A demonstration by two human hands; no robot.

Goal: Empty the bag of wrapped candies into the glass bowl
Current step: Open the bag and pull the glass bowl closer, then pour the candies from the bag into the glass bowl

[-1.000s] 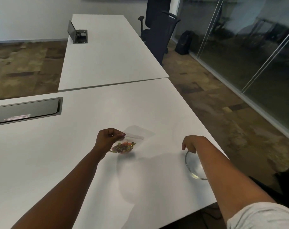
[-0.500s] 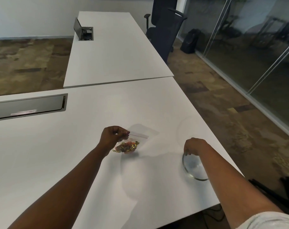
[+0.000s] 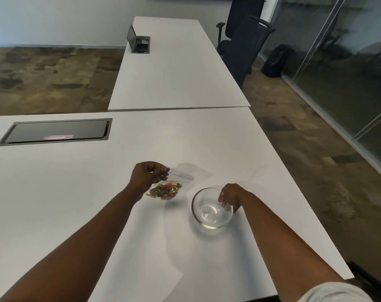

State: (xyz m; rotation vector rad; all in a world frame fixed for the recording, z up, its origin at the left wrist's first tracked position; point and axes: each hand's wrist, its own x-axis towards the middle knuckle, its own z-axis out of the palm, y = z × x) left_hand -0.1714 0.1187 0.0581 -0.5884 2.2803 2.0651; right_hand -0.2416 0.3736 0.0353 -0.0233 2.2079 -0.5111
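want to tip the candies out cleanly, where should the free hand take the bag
Judging by its pose, pinch the bag at the bottom corner under the candies, coming from below. The left hand holds the zip end, so lifting the bottom tips them toward the glass bowl.

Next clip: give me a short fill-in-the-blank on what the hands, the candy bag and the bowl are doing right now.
1. The left hand holds the clear bag by its ____ edge, candies hanging at the bottom.
2. The right hand grips the ____ of the glass bowl.
3. The bowl holds ____ candies so far.
4. The bag is to the ____ of the bowl, above the white table.

Missing words: top; rim; no; left
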